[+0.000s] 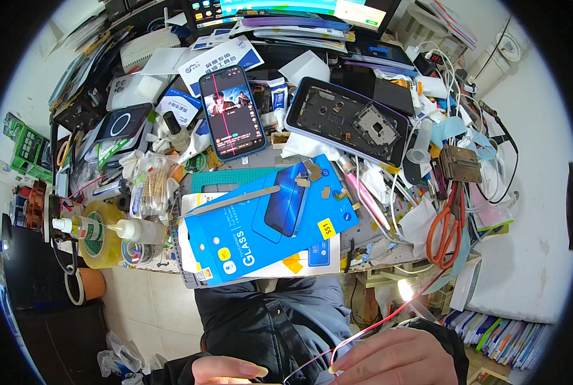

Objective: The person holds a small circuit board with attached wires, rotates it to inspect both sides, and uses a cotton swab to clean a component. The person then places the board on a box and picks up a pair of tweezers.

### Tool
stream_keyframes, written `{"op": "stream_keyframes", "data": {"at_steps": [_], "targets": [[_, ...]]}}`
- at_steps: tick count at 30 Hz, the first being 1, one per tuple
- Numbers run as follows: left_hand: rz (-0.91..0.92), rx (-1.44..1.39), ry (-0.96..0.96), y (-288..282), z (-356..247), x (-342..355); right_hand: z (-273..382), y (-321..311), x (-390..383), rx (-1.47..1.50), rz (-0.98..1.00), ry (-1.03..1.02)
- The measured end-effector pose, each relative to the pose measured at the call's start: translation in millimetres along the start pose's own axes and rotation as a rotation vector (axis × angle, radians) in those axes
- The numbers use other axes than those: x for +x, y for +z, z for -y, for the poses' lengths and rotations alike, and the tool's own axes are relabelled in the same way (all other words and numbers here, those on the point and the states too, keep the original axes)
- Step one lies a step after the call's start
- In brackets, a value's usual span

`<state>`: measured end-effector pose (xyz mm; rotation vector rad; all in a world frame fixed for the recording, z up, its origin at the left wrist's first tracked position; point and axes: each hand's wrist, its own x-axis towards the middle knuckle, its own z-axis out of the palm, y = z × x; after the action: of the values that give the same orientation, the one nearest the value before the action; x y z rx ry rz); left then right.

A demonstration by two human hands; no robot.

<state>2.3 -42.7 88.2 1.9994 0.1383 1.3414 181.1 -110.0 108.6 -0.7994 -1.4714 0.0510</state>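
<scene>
At the lower edge, in front of my lap, my right hand (395, 360) is closed with its fingertips on a thin red-and-white wire (366, 329). The wire runs up to the right toward the bench edge, and its end is near the fingertips. My left hand (228, 370) lies to the left, cut off by the frame, its thumb bent over something hidden below. A thin dark wire loops between the hands. On the bench ahead lies a blue screen-protector box (235, 247) with metal tweezers (235, 200) and several small phone parts (314, 171) on it.
A lit phone (234, 112) leans behind the box. An opened phone housing (347, 122) lies at the right, orange-handled pliers (445, 234) beside the right edge. White dropper bottles (139, 231), a tape roll (100, 256) and cotton swabs (151, 192) crowd the left. A lamp (406, 289) glows below the bench.
</scene>
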Motion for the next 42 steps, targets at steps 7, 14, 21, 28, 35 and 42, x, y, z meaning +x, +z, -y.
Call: {"op": "stream_keyframes", "data": {"at_steps": [7,14,21,28,35,42], "targets": [[-0.03,0.031,0.064,1,1,-3,5,13,1,-0.002,-0.05,0.048],[-0.084,0.044,0.076,7,0,-4,14,-14,-16,0.008,0.132,0.104],[-0.05,0.029,0.051,7,5,-1,16,-6,-3,-0.012,0.077,0.204],[-0.072,-0.005,-0.012,4,6,-2,15,0,-4,-0.056,0.059,0.146],[-0.144,0.013,0.029,10,7,-6,25,3,4,-0.041,0.064,0.237],[0.06,-0.117,-0.149,-10,4,3,14,2,0,-0.068,0.079,0.105]]}}
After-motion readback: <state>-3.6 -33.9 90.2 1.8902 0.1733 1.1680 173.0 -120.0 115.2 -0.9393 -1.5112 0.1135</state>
